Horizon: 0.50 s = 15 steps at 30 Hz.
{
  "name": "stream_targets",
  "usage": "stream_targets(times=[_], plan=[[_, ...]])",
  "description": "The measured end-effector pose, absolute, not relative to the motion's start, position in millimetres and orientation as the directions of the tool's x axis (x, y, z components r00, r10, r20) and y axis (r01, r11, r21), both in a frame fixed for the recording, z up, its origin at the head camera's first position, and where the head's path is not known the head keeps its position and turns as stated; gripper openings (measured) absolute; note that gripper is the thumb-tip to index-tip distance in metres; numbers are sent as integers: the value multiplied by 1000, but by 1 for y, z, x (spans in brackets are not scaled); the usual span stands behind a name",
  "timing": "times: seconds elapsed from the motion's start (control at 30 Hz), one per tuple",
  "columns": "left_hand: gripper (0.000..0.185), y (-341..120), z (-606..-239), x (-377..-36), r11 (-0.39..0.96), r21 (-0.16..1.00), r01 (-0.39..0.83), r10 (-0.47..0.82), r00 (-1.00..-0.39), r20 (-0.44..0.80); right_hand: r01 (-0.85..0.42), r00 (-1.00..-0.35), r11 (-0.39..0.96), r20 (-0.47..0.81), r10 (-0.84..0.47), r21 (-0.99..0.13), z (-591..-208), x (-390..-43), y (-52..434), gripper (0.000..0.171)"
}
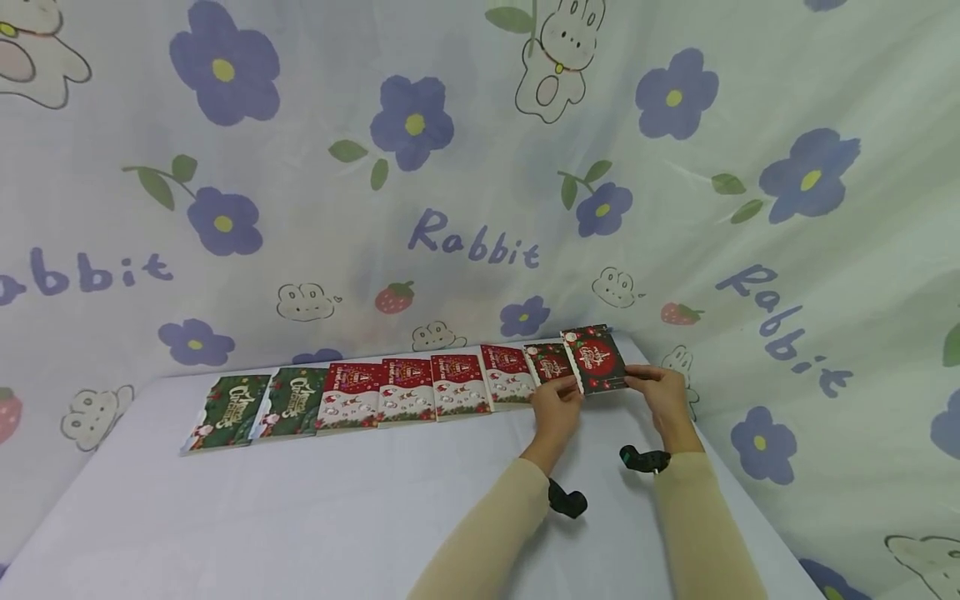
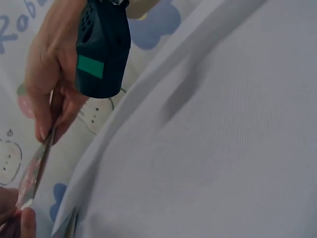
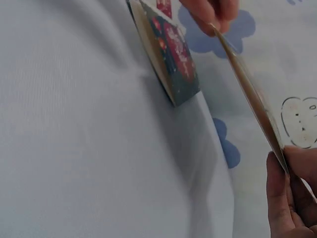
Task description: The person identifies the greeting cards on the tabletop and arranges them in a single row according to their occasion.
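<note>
Holding a dark red card (image 1: 597,360) by its two short edges, the left hand (image 1: 557,402) and the right hand (image 1: 662,390) are each pinched on it, just above the far right end of the bench (image 1: 375,508). In the wrist views the card is seen edge-on as a thin, stiff sheet, lifted off the cloth and caught between fingertips at both ends.

A row of cards (image 1: 390,392) is already laid along the far side of the bench, each touching or slightly overlapping its neighbour: two green ones (image 1: 258,408) at the left, then four in red and white, then a smaller-looking dark red card (image 1: 549,362) at the right, just beside the held one. By that layout the row is judged nearly complete, with the held card not yet set down at its right end; no further loose cards are seen on the bench.

The cards are flat rectangles with glossy printed Christmas fronts. The bench is covered with a smooth, pale lilac cloth that creases softly. Behind it hangs a thin fabric backdrop (image 1: 480,167) printed with purple flowers, rabbits and strawberries.
</note>
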<state>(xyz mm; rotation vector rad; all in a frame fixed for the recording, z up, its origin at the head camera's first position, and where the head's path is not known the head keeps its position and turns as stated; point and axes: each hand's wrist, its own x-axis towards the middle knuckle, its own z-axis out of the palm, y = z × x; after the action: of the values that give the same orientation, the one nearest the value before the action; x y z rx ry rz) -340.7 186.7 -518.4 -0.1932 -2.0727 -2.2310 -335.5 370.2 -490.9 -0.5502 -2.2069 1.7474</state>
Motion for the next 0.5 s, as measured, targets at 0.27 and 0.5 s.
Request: stream_targets(times=[0.27,0.5], plan=[[30,194,-522,-346,-77,994,79,148,-985,89,139,-842,164,-29,539,-977,-503,-349,378,32],[34,200,-525,-352,-44,998,55,214,-975,63,133,-817,145,-26,576,-981,-512,-359,380,31]])
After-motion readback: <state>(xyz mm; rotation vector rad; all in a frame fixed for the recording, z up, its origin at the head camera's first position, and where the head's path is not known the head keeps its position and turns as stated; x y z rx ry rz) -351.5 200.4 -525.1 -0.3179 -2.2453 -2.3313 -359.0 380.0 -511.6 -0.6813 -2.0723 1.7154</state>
